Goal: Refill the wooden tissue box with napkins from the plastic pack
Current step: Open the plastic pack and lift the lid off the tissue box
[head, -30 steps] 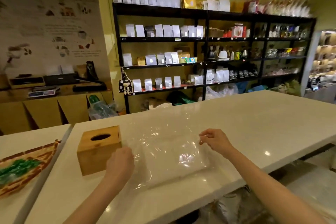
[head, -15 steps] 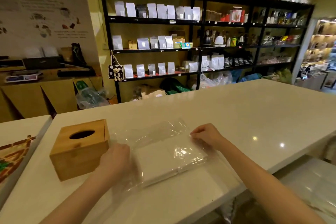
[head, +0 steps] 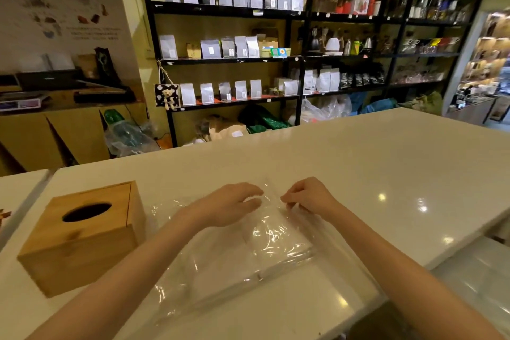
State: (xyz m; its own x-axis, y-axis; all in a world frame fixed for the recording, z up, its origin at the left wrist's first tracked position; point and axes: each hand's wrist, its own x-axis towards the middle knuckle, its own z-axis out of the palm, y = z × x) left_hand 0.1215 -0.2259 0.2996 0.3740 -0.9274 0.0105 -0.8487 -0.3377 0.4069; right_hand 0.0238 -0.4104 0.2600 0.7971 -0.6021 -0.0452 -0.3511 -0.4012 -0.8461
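A wooden tissue box [head: 82,237] with an oval slot on top stands on the white counter at the left. To its right lies a clear plastic pack [head: 248,254] with a flat stack of white napkins inside. Both hands meet at the pack's far edge. My left hand [head: 231,205] rests on the film with curled fingers that touch it. My right hand [head: 306,197] pinches the plastic between thumb and fingers. Whether the pack is torn there is hidden by the fingers.
The white counter [head: 372,163] stretches far to the right and back. A second white table [head: 19,188] adjoins on the left. Black shelves [head: 300,58] with pouches and kettles stand behind, bags on the floor below them.
My left hand moved from the pack's near-left corner up to its far edge, close to the right hand. The view tilted down and closer to the counter.
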